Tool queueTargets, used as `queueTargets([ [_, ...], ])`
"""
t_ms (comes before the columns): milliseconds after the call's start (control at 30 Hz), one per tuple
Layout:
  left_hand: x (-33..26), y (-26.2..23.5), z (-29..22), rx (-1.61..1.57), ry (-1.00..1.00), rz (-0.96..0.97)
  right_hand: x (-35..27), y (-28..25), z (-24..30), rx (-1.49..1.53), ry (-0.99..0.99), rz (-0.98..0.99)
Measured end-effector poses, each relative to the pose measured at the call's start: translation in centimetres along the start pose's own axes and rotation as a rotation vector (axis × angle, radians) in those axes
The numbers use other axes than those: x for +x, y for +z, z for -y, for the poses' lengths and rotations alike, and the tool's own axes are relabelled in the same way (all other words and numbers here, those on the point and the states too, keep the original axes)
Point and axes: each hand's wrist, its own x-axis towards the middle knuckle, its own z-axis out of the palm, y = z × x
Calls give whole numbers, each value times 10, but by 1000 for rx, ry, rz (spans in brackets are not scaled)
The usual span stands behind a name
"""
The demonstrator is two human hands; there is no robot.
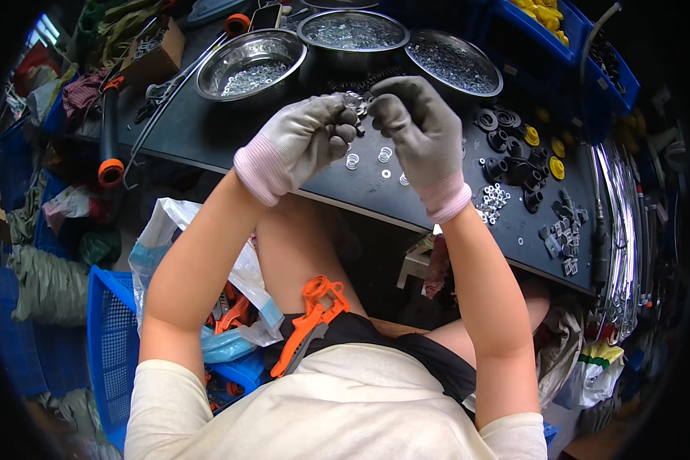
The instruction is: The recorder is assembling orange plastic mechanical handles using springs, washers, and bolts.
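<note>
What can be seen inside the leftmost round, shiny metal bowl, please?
The round, shiny metal bowl holds a heap of small silvery metal pieces, with bare inner wall showing above them. Whatever lies beneath the top layer is covered.

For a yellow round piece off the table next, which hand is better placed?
Probably the right hand: the yellow round pieces lie off to its right, while the left hand is farther away.

This looked like a workshop: steel bowls (pixel 234 61) of small metal parts (pixel 353 34) stood at the surface's (pixel 184 138) far side, metal rings (pixel 492 203) and black fittings (pixel 533 201) lay loose on its right, blue bins (pixel 621 82) flanked it far right, and a blue crate (pixel 115 356) sat near left.
</note>
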Motion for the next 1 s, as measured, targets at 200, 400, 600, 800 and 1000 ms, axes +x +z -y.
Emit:
queueTargets([
  [200, -6, 13, 9, 475, 457, -93, -8, 9, 1, -147, 301, 135],
  [400, -7, 14, 14, 623, 553, -142, -5, 6, 8, 236, 380, 114],
  [600, -8, -7, -4, 1048, 557, -260, 3, -15, 18, -142, 169, -106],
  [800, -5, -56, -12, 1842, 432, -175, -10, 4, 44, -1157, 405, 728],
  [1000, -4, -56, -18, 1683, 431, -133, -9, 14, 30, -1315, 629, 900],
])
